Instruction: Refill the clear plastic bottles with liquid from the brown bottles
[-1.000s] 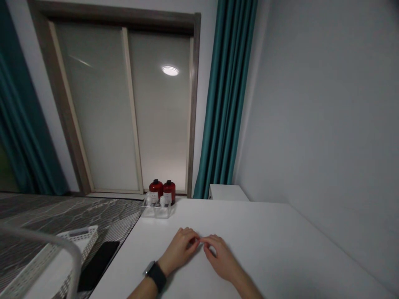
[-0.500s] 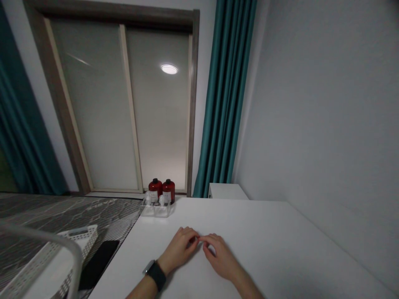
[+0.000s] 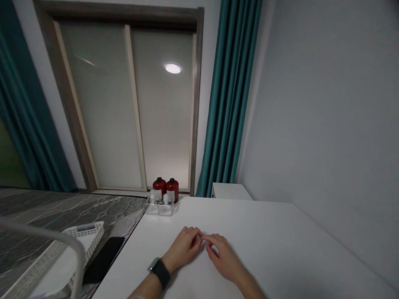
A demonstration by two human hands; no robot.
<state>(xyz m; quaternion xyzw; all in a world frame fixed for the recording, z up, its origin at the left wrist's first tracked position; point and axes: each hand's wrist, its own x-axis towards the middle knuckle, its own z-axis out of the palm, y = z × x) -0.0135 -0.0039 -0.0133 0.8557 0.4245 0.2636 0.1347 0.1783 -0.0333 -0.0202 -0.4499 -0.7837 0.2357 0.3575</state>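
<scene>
My left hand [image 3: 184, 247], with a dark-banded watch [image 3: 160, 272] on its wrist, rests above the white table [image 3: 258, 245]. Its fingers are curled, thumb and index drawn together in a pinch. From the other side, my right hand [image 3: 222, 255] reaches in, and its outstretched index finger meets the left fingertips. A gap shows between the right thumb and index finger. Whether anything small sits where the fingertips meet, I cannot make out.
At the table's far left corner, a clear divided tray [image 3: 158, 210] holds small white-topped items before two red bottles [image 3: 172, 189]. Left stand a white perforated basket [image 3: 90, 243] and a black flat object [image 3: 104, 259]. A grey curved bar [image 3: 59, 237] crosses the lower left; a white cabinet [image 3: 232, 191] stands behind.
The whole scene has shifted slightly right as the camera turned. Both hands keep nearly the same pose, fingertips still meeting.
</scene>
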